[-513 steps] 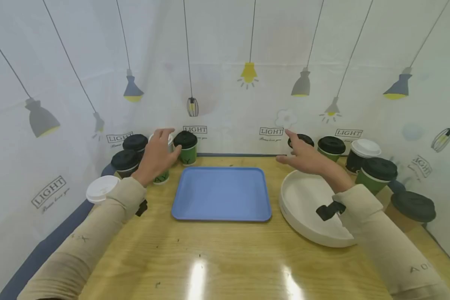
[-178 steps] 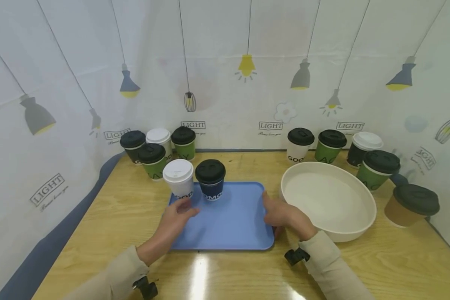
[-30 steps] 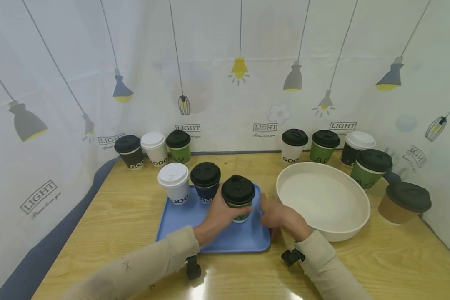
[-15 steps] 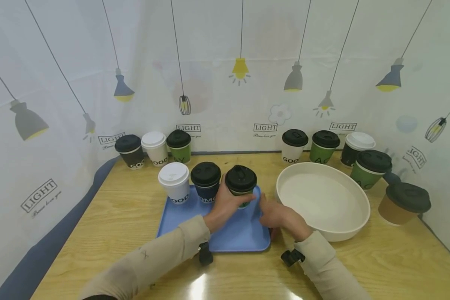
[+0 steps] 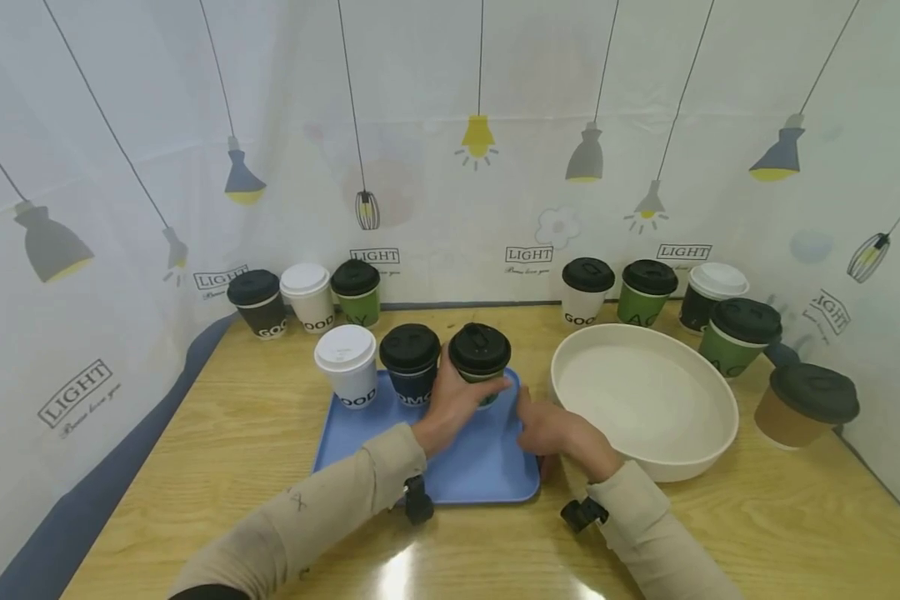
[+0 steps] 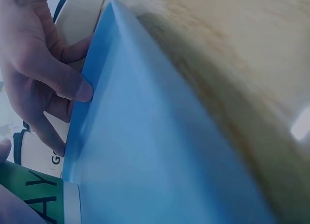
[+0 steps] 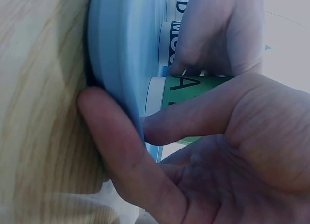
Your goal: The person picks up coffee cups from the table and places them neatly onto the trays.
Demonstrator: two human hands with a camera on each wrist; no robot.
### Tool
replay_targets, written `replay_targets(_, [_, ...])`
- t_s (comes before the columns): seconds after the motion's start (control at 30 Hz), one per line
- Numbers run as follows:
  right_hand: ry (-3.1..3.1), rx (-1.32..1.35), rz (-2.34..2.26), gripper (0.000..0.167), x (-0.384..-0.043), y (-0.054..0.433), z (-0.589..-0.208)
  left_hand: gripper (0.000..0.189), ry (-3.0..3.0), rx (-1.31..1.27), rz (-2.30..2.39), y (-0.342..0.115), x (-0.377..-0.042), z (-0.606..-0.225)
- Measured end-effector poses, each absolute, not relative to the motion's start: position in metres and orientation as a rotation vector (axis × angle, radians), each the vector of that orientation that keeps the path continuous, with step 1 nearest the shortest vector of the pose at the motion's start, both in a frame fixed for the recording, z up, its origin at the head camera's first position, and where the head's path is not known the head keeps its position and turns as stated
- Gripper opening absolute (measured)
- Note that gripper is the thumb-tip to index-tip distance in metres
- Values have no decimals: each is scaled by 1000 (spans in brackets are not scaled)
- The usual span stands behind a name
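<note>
My left hand (image 5: 450,408) grips a green paper coffee cup (image 5: 480,350) with a black lid, upright at the back right of the blue tray (image 5: 487,475). In the left wrist view the base of this green cup (image 6: 36,192) is right at the tray's surface. Left of it in the same row stand a navy cup (image 5: 410,358) with a black lid and a white cup (image 5: 347,367) with a white lid. My right hand (image 5: 566,433) pinches the tray's right rim, thumb inside and a finger under the edge in the right wrist view.
A round cream dish (image 5: 645,400) stands close to the right of the tray. Behind on the left are a dark cup (image 5: 258,304), a white cup (image 5: 307,297) and a green cup (image 5: 356,293). Several more lidded cups, including a brown one (image 5: 806,406), line the right side.
Seventeen seconds ago the tray held no cups; by six seconds ago the white and navy cups stood on it. Over the last second my left hand carried the green cup back into their row.
</note>
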State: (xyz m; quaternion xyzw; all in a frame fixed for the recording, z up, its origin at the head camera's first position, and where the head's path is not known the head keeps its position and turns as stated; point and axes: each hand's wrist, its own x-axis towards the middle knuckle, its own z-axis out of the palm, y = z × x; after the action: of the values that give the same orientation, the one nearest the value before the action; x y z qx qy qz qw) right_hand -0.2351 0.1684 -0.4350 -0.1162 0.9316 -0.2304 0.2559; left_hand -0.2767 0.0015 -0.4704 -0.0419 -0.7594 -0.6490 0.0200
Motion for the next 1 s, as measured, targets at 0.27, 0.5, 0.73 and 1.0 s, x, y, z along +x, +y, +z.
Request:
replay_targets(0.27, [2524, -287, -628, 86, -234, 167, -436, 98, -2383, -79, -1992, 4, -280, -468])
replay_targets(0.5, [2526, -283, -625, 87, -235, 166, -435, 98, -2403, -44, -2002, 6, -280, -464])
replay_targets(0.73, [2520, -267, -642, 86, -234, 166, -435, 96, -2449, -18, -1989, 5, -276, -466])
replay_targets(1.0, [2528, -265, -648, 89, -235, 167, -436, 99, -2518, 61, -2052, -6, -256, -466])
